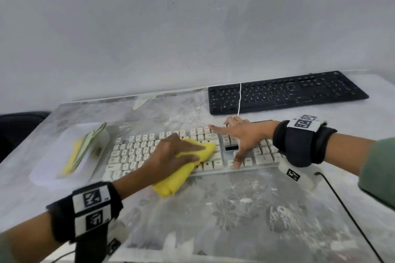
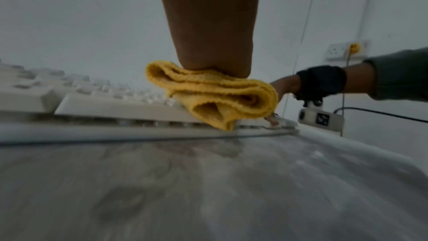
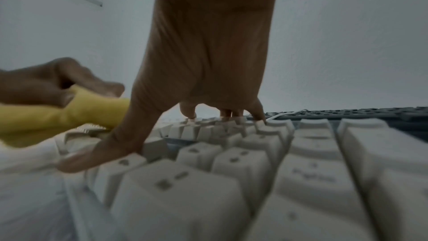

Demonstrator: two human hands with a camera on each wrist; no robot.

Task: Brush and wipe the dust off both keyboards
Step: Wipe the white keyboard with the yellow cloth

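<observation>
A cream keyboard (image 1: 136,151) lies across the middle of the table. My left hand (image 1: 173,153) presses a folded yellow cloth (image 1: 181,168) onto its middle keys, with the thumb and fingers wrapped over the cloth (image 2: 215,94). To the right, my right hand (image 1: 241,136) lies spread on the same keyboard (image 3: 254,162), fingers straight, thumb (image 3: 97,153) on the front row, fingertips at the back row. A black keyboard (image 1: 286,92) sits at the back right, untouched.
A white tray (image 1: 53,164) at the left holds a yellow cloth and a green-handled brush (image 1: 89,143). A white cable (image 1: 240,98) crosses the black keyboard. A black cord (image 1: 350,218) runs along the table at the right. The wall stands close behind.
</observation>
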